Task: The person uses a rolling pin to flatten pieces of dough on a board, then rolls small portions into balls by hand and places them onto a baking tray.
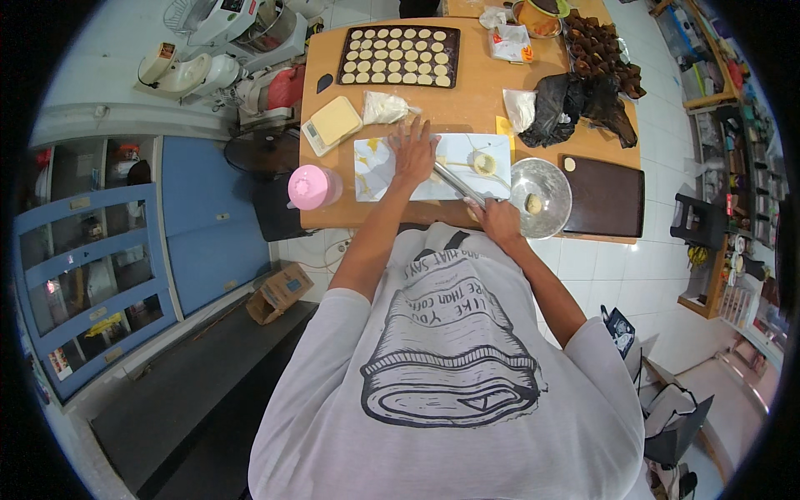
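My left hand (412, 152) lies with its fingers spread on a white marble-patterned board (375, 183). The near end of a metal rolling pin (452, 178) is in my right hand (498, 220), closed round it. The pin slants over the board, its far end close beside my left hand. A small pale round of dough (484, 163) rests on the board's right part. Just right of the board, a clear bowl (557, 187) holds a lump of dough (533, 203).
A dark baking tray (608, 200) at right carries one dough disc (569, 164). Another tray (342, 75), at the back, bears rows of discs. A kitchen scale (313, 137), a pink-lidded jug (312, 185), bags of white powder (383, 108) and a black plastic bag (554, 108) surround the board.
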The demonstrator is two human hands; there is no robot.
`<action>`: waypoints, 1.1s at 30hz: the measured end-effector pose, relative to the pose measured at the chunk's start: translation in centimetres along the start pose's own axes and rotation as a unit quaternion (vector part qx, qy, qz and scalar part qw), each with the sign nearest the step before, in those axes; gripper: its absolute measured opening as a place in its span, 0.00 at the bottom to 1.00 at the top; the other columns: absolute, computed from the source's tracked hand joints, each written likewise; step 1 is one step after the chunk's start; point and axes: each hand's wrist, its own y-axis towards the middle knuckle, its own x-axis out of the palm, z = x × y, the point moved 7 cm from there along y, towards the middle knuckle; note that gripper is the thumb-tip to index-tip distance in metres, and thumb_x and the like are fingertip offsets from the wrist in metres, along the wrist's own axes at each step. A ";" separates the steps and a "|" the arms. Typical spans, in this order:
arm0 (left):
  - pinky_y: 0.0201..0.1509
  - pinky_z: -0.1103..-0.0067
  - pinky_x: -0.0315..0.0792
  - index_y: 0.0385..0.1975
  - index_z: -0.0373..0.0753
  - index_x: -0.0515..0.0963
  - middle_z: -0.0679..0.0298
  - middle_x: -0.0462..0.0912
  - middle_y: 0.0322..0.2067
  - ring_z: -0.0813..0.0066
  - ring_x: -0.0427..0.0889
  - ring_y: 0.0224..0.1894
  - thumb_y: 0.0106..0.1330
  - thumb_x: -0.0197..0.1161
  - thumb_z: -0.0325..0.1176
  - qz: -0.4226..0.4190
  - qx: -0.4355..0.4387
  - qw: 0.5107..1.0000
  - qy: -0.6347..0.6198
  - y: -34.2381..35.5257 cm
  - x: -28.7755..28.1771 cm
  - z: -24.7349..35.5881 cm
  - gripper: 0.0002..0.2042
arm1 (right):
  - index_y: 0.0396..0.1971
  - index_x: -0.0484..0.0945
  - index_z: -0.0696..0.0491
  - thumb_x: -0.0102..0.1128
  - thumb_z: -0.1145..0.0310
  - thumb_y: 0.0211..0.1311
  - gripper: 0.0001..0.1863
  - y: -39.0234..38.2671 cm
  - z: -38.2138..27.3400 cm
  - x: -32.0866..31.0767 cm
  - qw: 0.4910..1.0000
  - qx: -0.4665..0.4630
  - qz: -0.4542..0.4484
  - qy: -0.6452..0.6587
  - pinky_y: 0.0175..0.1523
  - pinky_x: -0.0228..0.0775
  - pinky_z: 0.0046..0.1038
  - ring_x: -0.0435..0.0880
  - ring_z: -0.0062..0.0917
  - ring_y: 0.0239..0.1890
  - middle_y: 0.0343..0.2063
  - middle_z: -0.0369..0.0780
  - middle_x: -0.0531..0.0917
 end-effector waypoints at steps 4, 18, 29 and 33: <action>0.73 0.39 0.40 0.69 0.41 0.68 0.56 0.59 0.74 0.45 0.47 0.77 0.77 0.46 0.52 0.031 0.044 0.998 0.042 0.8 0.0 0.5 0.28 | 0.22 0.83 0.63 0.53 0.38 0.69 0.38 -0.2 0.8 1.4 0.998 0.047 -0.049 -0.002 0.31 0.78 0.48 0.85 0.52 0.25 0.18 0.58 0.81; 0.70 0.32 0.43 0.71 0.43 0.64 0.55 0.58 0.74 0.49 0.49 0.78 0.78 0.40 0.56 -0.068 0.052 0.993 0.077 3.2 0.8 2.0 0.30 | 0.12 0.61 0.44 0.52 0.30 0.66 0.36 -0.7 2.0 4.2 0.741 0.275 -0.314 0.526 0.12 0.46 0.19 0.56 0.11 0.07 0.09 0.26 0.62; 0.74 0.36 0.36 0.69 0.41 0.68 0.54 0.63 0.72 0.51 0.52 0.77 0.78 0.40 0.53 -0.057 0.031 0.994 0.083 4.0 1.7 2.3 0.28 | 0.32 0.79 0.57 0.51 0.44 0.73 0.27 -1.9 3.2 2.1 0.959 0.138 -0.037 0.245 0.28 0.75 0.41 0.83 0.41 0.21 0.17 0.47 0.81; 0.75 0.38 0.38 0.67 0.40 0.69 0.54 0.65 0.71 0.51 0.57 0.75 0.78 0.42 0.52 -0.045 0.038 0.995 0.084 4.2 1.2 3.0 0.27 | 0.42 0.80 0.56 0.52 0.53 0.74 0.19 -2.8 1.9 1.9 0.989 0.098 -0.001 0.112 0.34 0.77 0.48 0.86 0.49 0.28 0.23 0.51 0.84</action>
